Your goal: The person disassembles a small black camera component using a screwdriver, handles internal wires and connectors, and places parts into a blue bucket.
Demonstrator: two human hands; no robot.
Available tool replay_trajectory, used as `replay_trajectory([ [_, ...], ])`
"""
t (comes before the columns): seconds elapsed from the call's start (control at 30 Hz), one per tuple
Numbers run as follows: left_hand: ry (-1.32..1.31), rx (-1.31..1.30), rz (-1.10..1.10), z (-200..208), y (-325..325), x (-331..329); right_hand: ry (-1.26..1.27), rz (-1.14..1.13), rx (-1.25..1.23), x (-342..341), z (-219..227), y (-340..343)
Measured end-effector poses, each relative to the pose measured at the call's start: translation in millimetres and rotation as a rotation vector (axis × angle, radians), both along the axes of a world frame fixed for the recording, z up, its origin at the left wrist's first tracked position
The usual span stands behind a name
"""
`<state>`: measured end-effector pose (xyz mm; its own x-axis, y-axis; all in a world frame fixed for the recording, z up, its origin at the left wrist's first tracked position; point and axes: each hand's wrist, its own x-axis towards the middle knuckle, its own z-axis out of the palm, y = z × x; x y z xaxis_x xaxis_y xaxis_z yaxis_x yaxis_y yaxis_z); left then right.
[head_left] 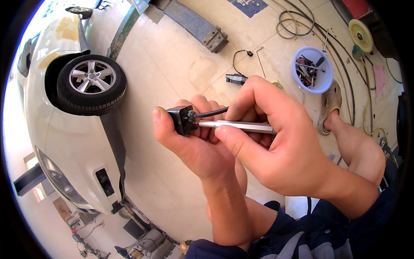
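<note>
Above a cream tiled floor (pixel 172 190), the left hand (pixel 198 151) cradles a small black part (pixel 179 121) with a cable (pixel 212 113), and the right hand (pixel 280 142) grips a slim silver screwdriver (pixel 241 125), its tip at the part's cable end. A white car (pixel 64 142) (silver-spoked wheel (pixel 92 77) showing) stands at left; farther off lies a grey metal arm (pixel 187 19), and rightward a pale blue tub (pixel 319 88) of tools (pixel 305 73) sits near looped hoses (pixel 297 35).

black housing (pixel 180 122), silver screwdriver (pixel 248 126), pale lilac bucket (pixel 326 77), tan-patched white car (pixel 62 140).
</note>
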<state>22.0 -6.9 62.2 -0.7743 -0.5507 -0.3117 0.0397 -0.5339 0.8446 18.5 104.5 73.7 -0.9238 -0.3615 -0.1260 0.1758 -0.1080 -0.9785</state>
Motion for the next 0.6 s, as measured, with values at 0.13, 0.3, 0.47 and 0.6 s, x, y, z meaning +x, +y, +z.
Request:
replay_trajectory([
  [0.13, 0.049, -0.028, -0.034, 0, -7, 1, 0.025, 0.073, 0.042, -3, 3, 3],
  [0.3, 0.080, -0.047, -0.038, 3, -8, 1, -0.302, -0.112, -0.240, -2, 5, -5],
  [0.47, -0.014, -0.211, 0.120, 13, 9, -5, -0.449, -0.094, -0.373, -2, 6, -7],
  [0.6, 0.038, -0.241, 0.079, 8, 6, 0, -0.416, -0.081, -0.351, -6, 4, -4],
])
